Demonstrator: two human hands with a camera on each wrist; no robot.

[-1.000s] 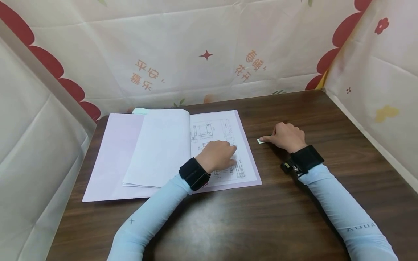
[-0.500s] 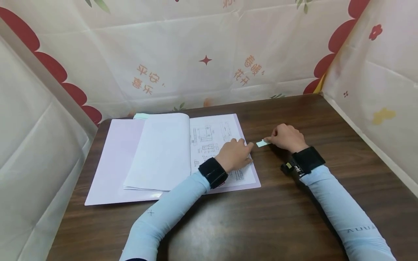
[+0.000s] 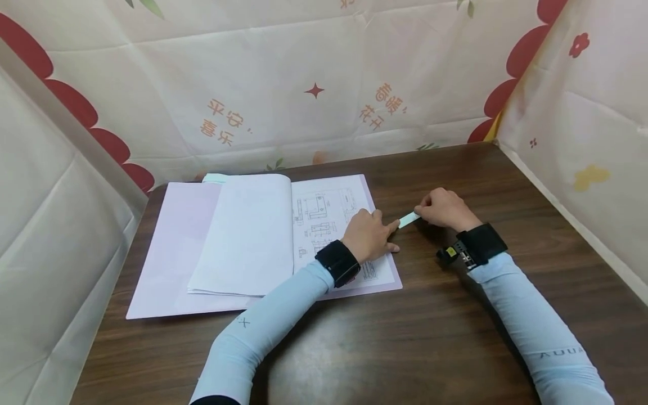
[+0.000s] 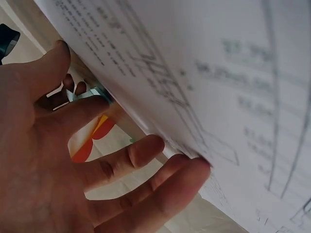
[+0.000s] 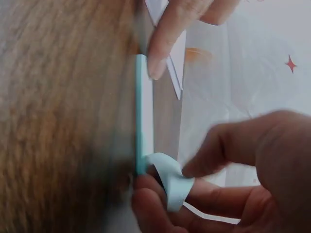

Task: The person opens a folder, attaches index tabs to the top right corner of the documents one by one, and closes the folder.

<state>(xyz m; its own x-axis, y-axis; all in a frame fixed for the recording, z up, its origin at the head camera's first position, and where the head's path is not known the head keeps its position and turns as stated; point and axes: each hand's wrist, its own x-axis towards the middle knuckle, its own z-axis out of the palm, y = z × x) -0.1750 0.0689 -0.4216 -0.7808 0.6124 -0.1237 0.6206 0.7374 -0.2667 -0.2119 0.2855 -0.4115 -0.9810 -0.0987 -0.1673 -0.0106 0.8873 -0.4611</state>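
Note:
A narrow pale-green sticky note pad (image 3: 409, 219) lies on the table just right of a folder of papers. My right hand (image 3: 444, 208) is at its far end; in the right wrist view the thumb and fingers pinch a top sheet (image 5: 175, 187) that curls up from the pad. The index finger of my left hand (image 3: 367, 235) touches the pad's near end, its other fingers spread over the folder's right edge. Left of that hand, the open lilac folder (image 3: 167, 253) shows a page with line drawings (image 3: 324, 202) and a turned-over stack of white pages (image 3: 248, 230).
The dark wooden table (image 3: 314, 360) extends in front of and right of the folder. Printed cloth (image 3: 278, 67) hangs behind and on both sides. A pale-green piece (image 3: 215, 178) sticks out behind the turned pages.
My left hand has moved right across the drawing page until its index finger reached the sticky note pad. My right hand has shifted slightly, and more of the pad shows.

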